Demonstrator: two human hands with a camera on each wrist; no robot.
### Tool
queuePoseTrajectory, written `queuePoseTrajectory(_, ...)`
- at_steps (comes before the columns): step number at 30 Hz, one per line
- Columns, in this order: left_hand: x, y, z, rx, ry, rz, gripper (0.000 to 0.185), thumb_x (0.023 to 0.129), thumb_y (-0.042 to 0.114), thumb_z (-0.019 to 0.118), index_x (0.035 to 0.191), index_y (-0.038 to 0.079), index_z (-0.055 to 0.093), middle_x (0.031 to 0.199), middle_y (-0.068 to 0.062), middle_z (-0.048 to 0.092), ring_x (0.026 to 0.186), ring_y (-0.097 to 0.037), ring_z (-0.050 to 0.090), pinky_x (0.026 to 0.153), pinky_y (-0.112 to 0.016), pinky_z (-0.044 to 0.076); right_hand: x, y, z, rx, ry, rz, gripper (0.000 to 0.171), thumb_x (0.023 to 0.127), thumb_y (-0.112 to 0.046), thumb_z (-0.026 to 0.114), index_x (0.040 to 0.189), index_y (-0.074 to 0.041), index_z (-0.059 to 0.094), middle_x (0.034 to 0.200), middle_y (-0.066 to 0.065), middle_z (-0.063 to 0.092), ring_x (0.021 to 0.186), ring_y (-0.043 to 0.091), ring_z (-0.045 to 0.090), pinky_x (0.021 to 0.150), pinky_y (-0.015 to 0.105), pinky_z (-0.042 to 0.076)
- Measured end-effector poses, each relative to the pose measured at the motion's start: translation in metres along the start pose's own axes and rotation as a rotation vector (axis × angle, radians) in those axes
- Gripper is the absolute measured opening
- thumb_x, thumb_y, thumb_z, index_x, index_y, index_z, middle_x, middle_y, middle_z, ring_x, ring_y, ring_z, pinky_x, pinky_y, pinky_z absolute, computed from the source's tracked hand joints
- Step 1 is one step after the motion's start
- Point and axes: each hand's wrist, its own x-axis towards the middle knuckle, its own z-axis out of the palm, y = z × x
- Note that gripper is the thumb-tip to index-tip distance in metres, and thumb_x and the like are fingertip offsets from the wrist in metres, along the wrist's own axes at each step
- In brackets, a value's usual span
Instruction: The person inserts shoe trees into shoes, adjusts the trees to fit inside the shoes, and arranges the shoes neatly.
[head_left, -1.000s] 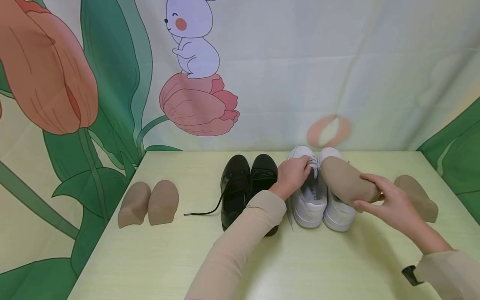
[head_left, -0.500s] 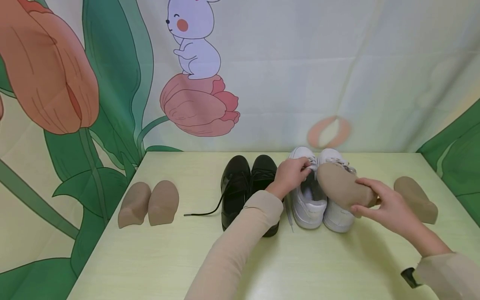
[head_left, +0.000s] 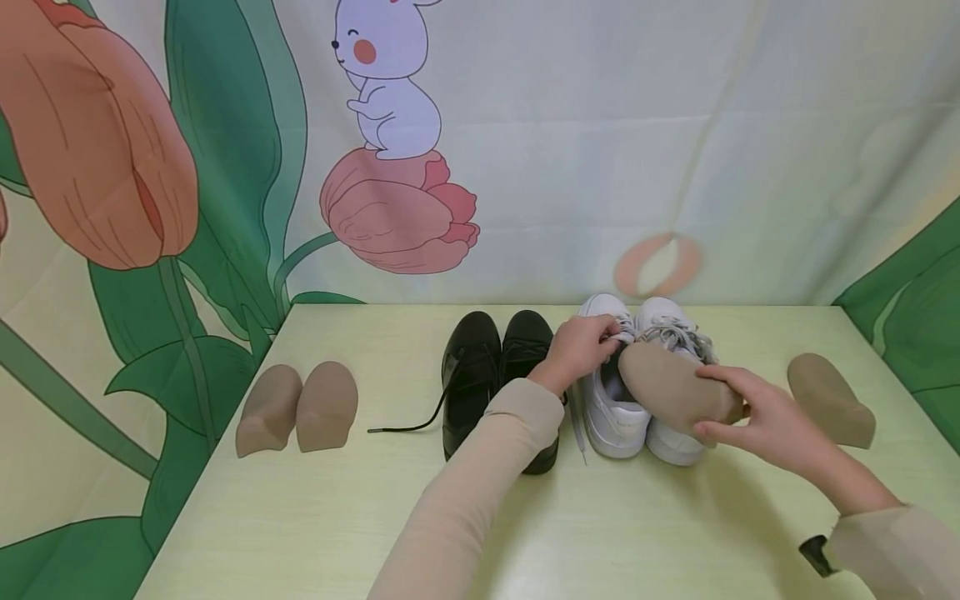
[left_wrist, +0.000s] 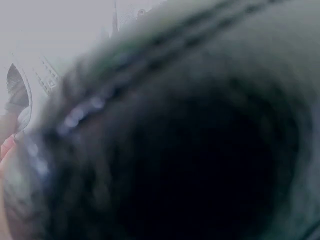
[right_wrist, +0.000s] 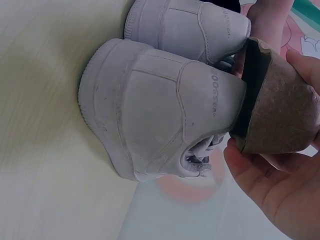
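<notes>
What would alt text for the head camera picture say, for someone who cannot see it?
A person's right hand holds a tan shoe insert over a pair of white sneakers, while the left hand pinches the left sneaker's laces. Black shoes stand beside them on a pale green table, with three more tan inserts nearby.

left wrist view: wholly blurred, a dark mass fills it, nothing tellable | left white sneaker (head_left: 613, 408): tongue hidden under left hand (head_left: 581, 350) | right white sneaker (head_left: 678, 433): middle hidden behind tan shoe form (head_left: 671, 385) | right hand (right_wrist: 272, 192): cut by right wrist frame edge
</notes>
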Motion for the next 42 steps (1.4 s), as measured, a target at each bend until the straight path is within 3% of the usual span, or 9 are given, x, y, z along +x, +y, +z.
queuePoseTrajectory(15,-0.001,0.0,0.001,0.03,0.008,0.023,0.015,0.089,0.03,0.051,0.097,0.022,0.061,0.089,0.009,0.064,0.077,-0.008,0.056,0.069,-0.02,0.043,0.006,-0.005,0.001,0.011,-0.079,0.025,0.06,0.072,-0.03,0.072,0.122,-0.009,0.048,0.121,0.016,0.051,0.085,0.012,0.054,0.058,0.021,0.045)
queuePoseTrajectory(27,-0.002,0.002,-0.002,0.035,-0.016,0.03,0.015,0.087,0.03,0.053,0.096,0.022,0.062,0.093,0.008,0.064,0.083,-0.01,0.059,0.072,-0.022,0.044,0.012,-0.004,0.002,0.051,-0.139,0.034,0.059,0.073,-0.031,0.071,0.122,-0.01,0.047,0.118,0.017,0.052,0.085,0.011,0.053,0.061,0.021,0.046)
queuePoseTrajectory(42,-0.002,0.003,-0.004,0.057,-0.033,0.031,0.018,0.088,0.03,0.052,0.102,0.023,0.062,0.1,0.008,0.064,0.089,-0.011,0.06,0.075,-0.023,0.046,0.021,-0.014,-0.004,-0.051,-0.172,0.027,0.057,0.075,-0.033,0.068,0.121,-0.007,0.047,0.103,0.014,0.058,0.081,0.019,0.052,0.063,0.027,0.041)
